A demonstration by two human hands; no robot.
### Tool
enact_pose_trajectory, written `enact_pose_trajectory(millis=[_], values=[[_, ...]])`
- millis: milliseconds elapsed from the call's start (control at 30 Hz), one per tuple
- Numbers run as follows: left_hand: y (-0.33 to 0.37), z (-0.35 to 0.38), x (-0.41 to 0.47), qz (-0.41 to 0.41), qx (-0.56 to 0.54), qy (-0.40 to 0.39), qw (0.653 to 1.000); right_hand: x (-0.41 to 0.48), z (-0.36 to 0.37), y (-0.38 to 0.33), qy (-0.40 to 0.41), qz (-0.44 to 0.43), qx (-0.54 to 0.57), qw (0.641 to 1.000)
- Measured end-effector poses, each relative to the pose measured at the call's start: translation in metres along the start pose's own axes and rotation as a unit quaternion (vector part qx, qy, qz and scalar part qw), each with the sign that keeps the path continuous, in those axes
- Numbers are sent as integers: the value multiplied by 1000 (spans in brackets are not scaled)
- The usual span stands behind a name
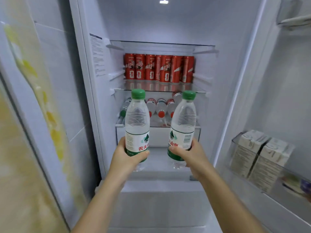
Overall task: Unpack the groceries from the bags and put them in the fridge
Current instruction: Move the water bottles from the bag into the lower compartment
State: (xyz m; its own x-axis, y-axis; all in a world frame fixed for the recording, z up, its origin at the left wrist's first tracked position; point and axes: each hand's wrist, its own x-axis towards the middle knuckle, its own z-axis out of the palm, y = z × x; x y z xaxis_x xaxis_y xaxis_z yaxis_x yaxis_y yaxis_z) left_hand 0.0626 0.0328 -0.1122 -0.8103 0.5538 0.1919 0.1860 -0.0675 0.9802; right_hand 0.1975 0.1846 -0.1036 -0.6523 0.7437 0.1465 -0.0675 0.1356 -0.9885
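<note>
A clear, green-capped left bottle (pixel 137 121) is gripped upright by the left hand (pixel 125 157), a matching right bottle (pixel 183 121) by the right hand (pixel 190 155), before the glass shelf (pixel 159 90). Red cans (pixel 159 68) are lined above it, red-capped bottles (pixel 160 106) laid below.

Chinese lettering in view
The left clear green-capped plastic bottle (pixel 137 125) reads "农夫山", the right clear green-capped plastic bottle (pixel 183 125) "夫山泉"; the red metal cans (pixel 159 68) apparently carry "可口可".
</note>
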Motion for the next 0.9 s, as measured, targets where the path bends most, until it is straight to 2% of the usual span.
enact_pose_trajectory(millis=[233,400,567,900], values=[[-53,27,56,-22,26,32,999,72,6,52,-4,-5,-23,1000],[-90,42,83,-55,44,28,997,103,15,89,10,32,-40,999],[-120,51,113,-84,46,-4,995,118,22,102,40,29,-61,997],[-149,57,145,-85,50,-43,994,138,29,121,81,36,-85,992]])
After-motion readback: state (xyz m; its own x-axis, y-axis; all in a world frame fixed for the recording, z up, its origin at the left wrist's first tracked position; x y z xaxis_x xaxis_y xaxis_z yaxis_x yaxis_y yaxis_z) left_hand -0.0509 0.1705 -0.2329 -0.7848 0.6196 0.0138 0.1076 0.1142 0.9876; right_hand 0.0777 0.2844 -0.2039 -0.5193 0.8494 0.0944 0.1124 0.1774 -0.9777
